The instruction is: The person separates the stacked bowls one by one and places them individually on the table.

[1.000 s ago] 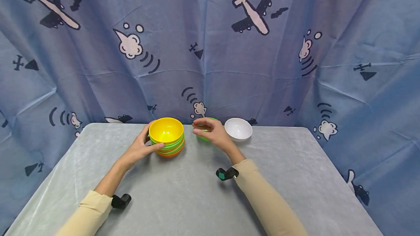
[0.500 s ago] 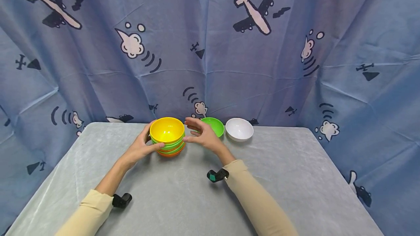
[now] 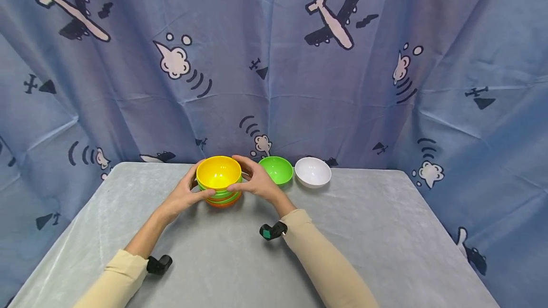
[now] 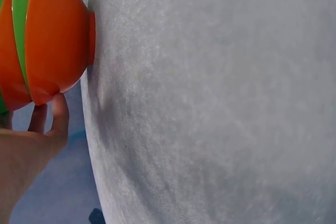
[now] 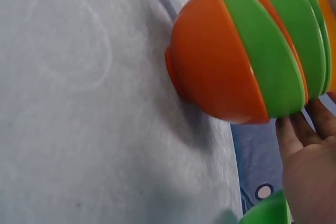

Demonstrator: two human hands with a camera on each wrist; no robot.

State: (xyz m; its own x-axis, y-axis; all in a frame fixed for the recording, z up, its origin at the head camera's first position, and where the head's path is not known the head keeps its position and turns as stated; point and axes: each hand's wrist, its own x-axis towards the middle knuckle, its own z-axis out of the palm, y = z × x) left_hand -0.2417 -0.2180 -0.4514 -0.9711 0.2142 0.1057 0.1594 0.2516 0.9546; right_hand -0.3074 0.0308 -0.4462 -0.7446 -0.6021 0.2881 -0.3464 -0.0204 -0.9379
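Note:
A stack of nested bowls, with a yellow bowl (image 3: 219,173) on top and green and orange ones under it, stands upright near the table's back edge. Its lowest orange bowl (image 5: 215,61) shows its foot on the cloth in the right wrist view. My left hand (image 3: 181,196) grips the stack's left side, thumb in front, fingers reaching round behind. On the opposite side, my right hand (image 3: 259,182) holds the stack too, its thumb across the front near the rim. Fingertips (image 4: 59,109) touch the lower bowls in the left wrist view.
Just right of the right hand sits a single green bowl (image 3: 277,170). Beside it is a white bowl (image 3: 313,172). Both stand by the back edge of the cloth-covered table (image 3: 205,251), and a blue patterned curtain (image 3: 274,75) hangs behind.
My right hand has moved left from in front of the single green bowl to the stack and taken hold of its right side. The left hand has kept its grip.

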